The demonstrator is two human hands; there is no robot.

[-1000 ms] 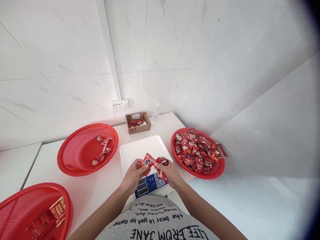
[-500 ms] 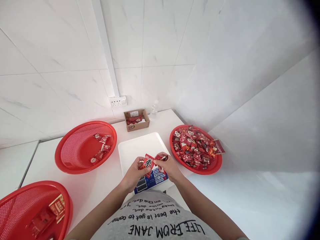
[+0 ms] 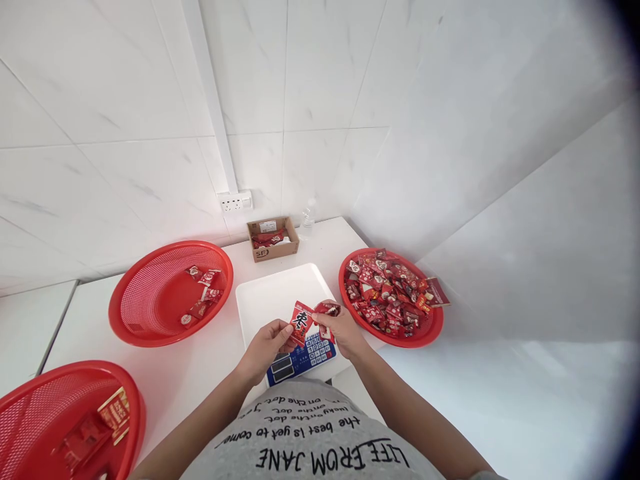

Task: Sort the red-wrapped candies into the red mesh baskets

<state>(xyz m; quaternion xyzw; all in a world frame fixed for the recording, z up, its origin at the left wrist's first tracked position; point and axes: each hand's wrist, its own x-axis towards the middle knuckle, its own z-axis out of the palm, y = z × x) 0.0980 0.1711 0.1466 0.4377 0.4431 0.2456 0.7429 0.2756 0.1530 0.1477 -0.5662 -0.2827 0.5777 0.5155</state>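
left hand (image 3: pixel 265 350) fingers pinch a red snack packet (image 3: pixel 301 322) above the scale (image 3: pixel 273 297); right hand (image 3: pixel 344 335) fingers grasp a second packet (image 3: pixel 327 309). few packets lie in the mesh basket (image 3: pixel 145 313); the right basket (image 3: pixel 390 343) looks heaped.

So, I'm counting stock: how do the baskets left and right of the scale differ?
The right basket is heaped with packets, one overhanging its rim; the left basket holds just a few, its mesh mostly bare. The left basket looks deeper, the right basket shallower. Both are round, red and on the table.
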